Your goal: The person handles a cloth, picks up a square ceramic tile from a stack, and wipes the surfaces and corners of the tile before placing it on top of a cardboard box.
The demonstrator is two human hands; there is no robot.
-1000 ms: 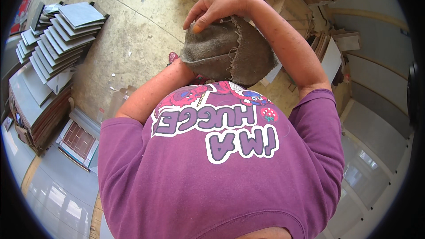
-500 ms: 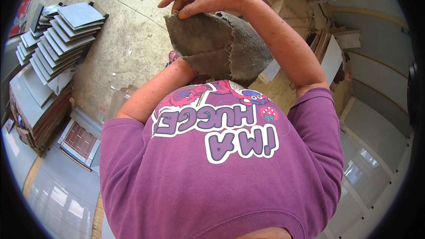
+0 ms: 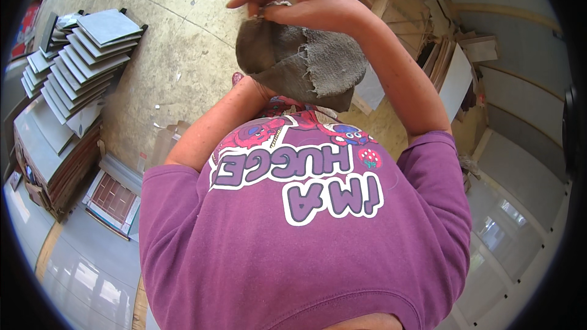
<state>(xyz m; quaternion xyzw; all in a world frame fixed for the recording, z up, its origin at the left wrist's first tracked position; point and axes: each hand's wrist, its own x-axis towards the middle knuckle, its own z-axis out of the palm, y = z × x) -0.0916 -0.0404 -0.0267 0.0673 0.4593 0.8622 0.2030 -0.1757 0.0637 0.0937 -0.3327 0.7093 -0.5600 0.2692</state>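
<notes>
A grey-brown cloth (image 3: pixel 333 61) with frayed edges hangs in folds in front of my chest. My right hand (image 3: pixel 296 3) arches over it from the right and pinches its upper edge between thumb and fingers, the index finger stretched out to the left. From the lower left my left forearm (image 3: pixel 217 116) reaches up to the cloth's underside. The cloth covers my left hand, so its fingers are hidden.
Grey tiles (image 3: pixel 92 55) stand fanned in a rack at the left, by a stack of panels (image 3: pixel 58 165). A framed tile sample (image 3: pixel 113 195) lies below them. Cardboard boxes (image 3: pixel 403 12) and leaning boards (image 3: pixel 455 82) are at the right, on a worn concrete floor (image 3: pixel 177 43).
My right hand has shifted slightly right, and the cloth's upper part has folded over toward me. The cloth looks more bunched than before. My left forearm has hardly moved.
</notes>
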